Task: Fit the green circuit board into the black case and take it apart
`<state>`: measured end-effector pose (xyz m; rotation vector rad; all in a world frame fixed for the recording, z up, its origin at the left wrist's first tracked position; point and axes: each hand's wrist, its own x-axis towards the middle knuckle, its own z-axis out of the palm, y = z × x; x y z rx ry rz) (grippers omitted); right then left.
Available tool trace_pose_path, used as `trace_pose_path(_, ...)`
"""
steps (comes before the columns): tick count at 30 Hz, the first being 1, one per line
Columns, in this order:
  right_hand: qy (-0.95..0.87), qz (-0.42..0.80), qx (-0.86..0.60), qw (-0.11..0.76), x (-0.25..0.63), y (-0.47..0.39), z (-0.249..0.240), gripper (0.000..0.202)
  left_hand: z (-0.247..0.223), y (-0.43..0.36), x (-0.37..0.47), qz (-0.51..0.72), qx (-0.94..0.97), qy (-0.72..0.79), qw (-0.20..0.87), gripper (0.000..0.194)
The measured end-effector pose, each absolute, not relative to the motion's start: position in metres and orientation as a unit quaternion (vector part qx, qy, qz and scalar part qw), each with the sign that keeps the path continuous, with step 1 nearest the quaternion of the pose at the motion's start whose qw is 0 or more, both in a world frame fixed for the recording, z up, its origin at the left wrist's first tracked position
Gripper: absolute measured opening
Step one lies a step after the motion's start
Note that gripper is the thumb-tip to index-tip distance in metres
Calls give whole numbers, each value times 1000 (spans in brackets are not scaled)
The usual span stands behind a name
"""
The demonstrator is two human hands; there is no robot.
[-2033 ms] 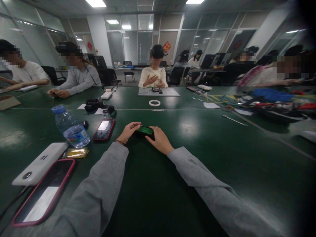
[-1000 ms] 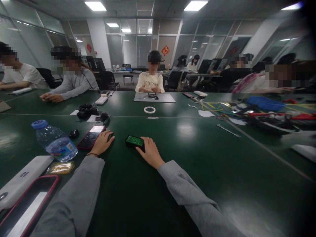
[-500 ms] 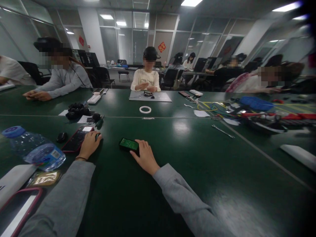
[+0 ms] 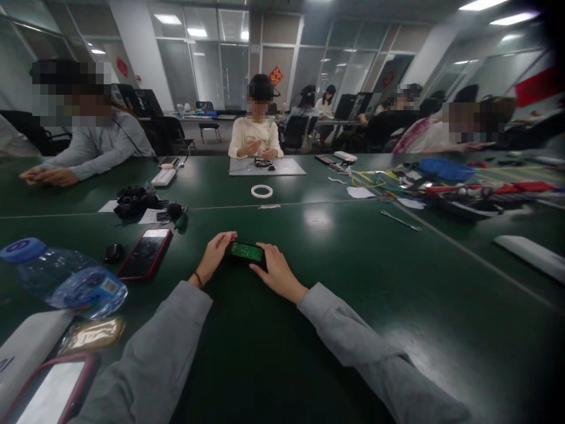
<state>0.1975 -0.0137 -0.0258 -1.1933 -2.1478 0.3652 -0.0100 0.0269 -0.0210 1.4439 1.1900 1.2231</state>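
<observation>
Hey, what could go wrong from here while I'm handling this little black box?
The right hand grips one end of the black box and the left hand is at the other, so uneven pressure might shift it. The left sleeve lies close to the gold packet; a swing might knock it.

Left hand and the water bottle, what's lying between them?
The farther red-edged phone lies between the left hand and the water bottle, as the head view shows; a small black item sits just left of that phone.
</observation>
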Motion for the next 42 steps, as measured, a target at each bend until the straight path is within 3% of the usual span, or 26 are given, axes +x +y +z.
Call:
trace_pose_path(8,-801,174,-443,364,196,24,-31,49,-23,37,-14,470,631,477,392,46)
trace_pose_path(20,-767,231,-424,422,200,20,-28,51,-14,36,-18,416,656,457,433,48)
trace_pose_path(25,-729,281,-438,445,200,20,-28,37,-18,36,-20,418,651,445,451,47)
trace_pose_path(42,-739,266,-447,429,201,27,-37,38,-24,39,-23,445,655,395,466,44)
